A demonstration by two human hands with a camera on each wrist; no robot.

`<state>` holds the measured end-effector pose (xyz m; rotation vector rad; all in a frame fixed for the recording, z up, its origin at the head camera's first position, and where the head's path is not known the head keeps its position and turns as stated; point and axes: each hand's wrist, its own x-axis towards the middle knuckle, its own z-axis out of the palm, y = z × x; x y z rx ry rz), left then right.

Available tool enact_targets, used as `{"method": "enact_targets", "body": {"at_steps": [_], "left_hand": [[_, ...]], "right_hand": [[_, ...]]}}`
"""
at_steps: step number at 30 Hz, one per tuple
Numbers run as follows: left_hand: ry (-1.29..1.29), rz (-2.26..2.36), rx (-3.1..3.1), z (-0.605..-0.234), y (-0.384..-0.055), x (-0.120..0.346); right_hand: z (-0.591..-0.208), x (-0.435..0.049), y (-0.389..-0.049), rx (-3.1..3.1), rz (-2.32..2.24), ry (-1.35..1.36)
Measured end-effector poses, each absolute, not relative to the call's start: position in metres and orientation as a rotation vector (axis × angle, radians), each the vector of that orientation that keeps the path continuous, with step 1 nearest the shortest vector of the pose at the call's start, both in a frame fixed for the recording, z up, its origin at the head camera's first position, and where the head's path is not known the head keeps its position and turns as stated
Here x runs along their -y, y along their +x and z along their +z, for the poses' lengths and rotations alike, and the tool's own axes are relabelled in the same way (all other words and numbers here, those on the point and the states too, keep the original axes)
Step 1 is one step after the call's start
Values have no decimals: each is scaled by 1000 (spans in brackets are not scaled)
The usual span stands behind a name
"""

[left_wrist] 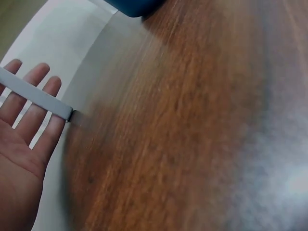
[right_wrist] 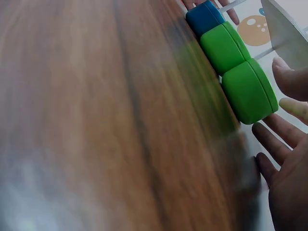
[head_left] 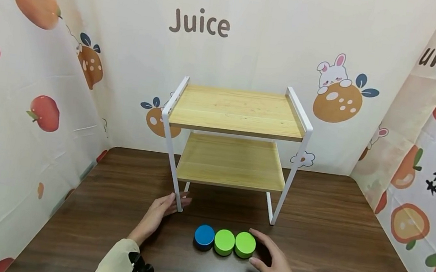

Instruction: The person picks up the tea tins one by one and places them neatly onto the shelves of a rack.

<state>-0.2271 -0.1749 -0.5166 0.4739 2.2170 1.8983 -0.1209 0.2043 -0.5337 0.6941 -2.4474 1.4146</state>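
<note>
So there's a two-tier shelf rack at the back middle of the table, and three round tubs sit touching in a row just in front of it. Left hand is at the rack's front-left leg, right hand just right of the row.

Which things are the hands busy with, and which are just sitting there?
Busy with:
right hand by the end green tub
left hand at the shelf rack's leg

Just there:
middle green tub
blue tub
wooden table

Blue puck, two green pucks, touching in a row, flat on table.
</note>
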Motion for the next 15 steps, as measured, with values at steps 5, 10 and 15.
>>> {"method": "enact_targets", "body": {"at_steps": [5, 10, 15], "left_hand": [[409, 1932, -2208, -521, -230, 173], [380, 2006, -2208, -526, -232, 172], [372, 2048, -2194, -529, -232, 172]], "right_hand": [[-536, -201, -121, 2452, 1429, 650], [-537, -199, -122, 2475, 1425, 593], [-537, -196, -123, 2474, 1383, 552]]}}
